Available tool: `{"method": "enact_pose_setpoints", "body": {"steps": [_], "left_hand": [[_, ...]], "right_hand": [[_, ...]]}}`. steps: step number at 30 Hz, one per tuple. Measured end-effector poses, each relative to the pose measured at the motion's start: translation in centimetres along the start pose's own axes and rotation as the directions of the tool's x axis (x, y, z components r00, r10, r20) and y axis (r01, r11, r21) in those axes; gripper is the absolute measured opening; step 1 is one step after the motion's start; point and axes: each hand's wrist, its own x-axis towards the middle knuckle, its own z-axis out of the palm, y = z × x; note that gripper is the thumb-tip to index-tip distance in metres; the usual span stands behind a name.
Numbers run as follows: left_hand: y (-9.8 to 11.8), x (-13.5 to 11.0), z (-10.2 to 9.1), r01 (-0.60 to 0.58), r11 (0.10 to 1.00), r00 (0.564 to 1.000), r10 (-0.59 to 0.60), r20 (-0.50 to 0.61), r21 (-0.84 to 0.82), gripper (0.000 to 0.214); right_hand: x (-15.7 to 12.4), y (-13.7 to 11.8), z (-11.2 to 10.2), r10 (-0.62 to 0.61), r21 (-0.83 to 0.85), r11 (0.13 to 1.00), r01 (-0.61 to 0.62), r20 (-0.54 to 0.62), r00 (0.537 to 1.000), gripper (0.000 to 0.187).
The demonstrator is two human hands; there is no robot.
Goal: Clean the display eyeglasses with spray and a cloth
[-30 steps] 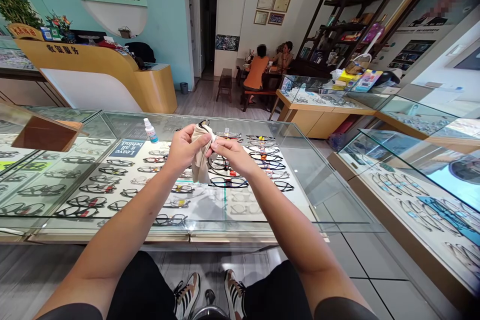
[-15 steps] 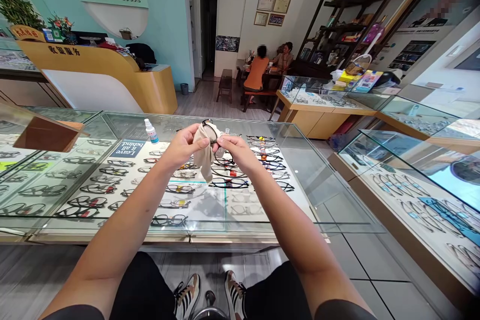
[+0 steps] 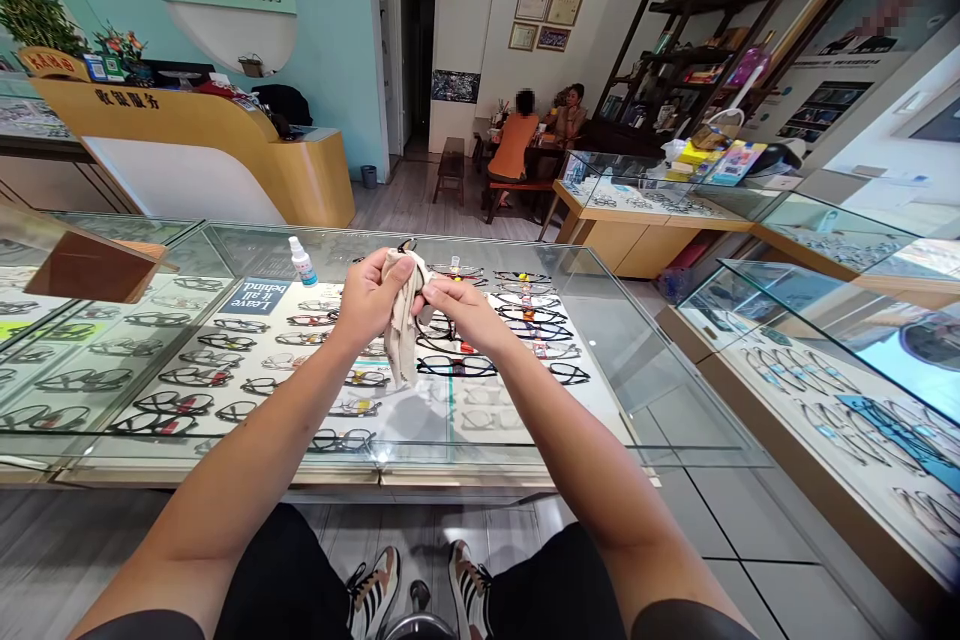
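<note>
Eyeglass shop; a glass display case filled with spectacles, a wooden counter beyond.
Over the case, the left hand has fingers clamped on a beige cloth wrapped about dark-framed glasses; the right hand pinches the frame, fingertips together; a spray bottle stands to the left.

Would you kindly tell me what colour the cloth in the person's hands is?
The cloth is light beige; it shows best in the head view.
</note>
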Motion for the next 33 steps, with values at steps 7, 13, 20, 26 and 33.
{"method": "enact_pose_setpoints", "body": {"steps": [7, 13, 20, 26, 33], "left_hand": [[-0.8, 0.9, -1.4, 0.097, 0.995, 0.988, -0.093, 0.123, -0.023, 0.058], [-0.5, 0.7, -0.7, 0.083, 0.994, 0.983, -0.07, 0.171, -0.073, 0.062], [-0.3, 0.4, -0.3, 0.063, 0.998, 0.995, -0.061, 0.076, -0.02, 0.055], [0.3, -0.1, 0.2, 0.001, 0.999, 0.999, 0.001, -0.035, 0.045, 0.052], [-0.1, -0.1, -0.1, 0.007, 1.0, 1.0, -0.007, -0.006, -0.006, 0.062]], "right_hand": [[0.0, -0.5, -0.6, 0.012, 0.07, 0.998, -0.003, -0.129, 0.992, 0.058], [0.2, -0.1, -0.7, 0.045, 0.128, 0.991, -0.028, -0.132, 0.99, 0.059], [0.1, 0.3, -0.2, 0.025, 0.114, 0.993, -0.017, -0.073, 0.997, 0.059], [0.1, 0.7, 0.2, 0.049, 0.13, 0.99, -0.05, 0.011, 0.999, 0.062], [0.1, 0.9, 0.2, 0.058, 0.171, 0.984, -0.052, -0.03, 0.998, 0.058]]}}
